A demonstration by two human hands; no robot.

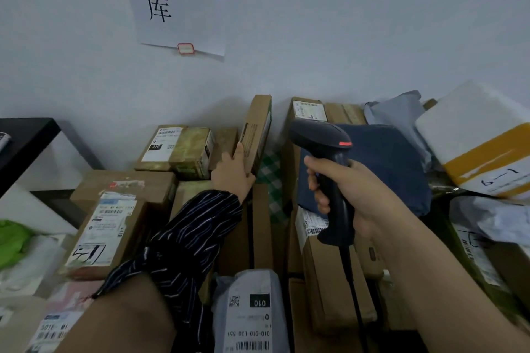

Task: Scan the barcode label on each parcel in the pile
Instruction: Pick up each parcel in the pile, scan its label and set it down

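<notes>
Bag [249, 312] at six o'clock is seemingly awaiting scanning, like most of the pile [109, 226]; left hand [232, 175] is gripping a box [258, 123] at twelve, right hand [358, 192] is gripping the scanner [318, 135] at one

Below the wall [344, 37], parcels [123, 189] are packed edge to edge, and open room is left only above the pile. A narrow slot is seen between the upright flat carton [258, 129] and the tall cartons [334, 112], partly filled by a green checked parcel [269, 172]. The carton's near edge is gripped by the left hand [232, 175]; the air before the tall cartons is taken by the scanner [324, 140] gripped in the right hand [352, 198]. The right side is blocked by a blue bag [393, 157] and a white foam box [470, 129]; the left is bounded by a black table [25, 137].
</notes>
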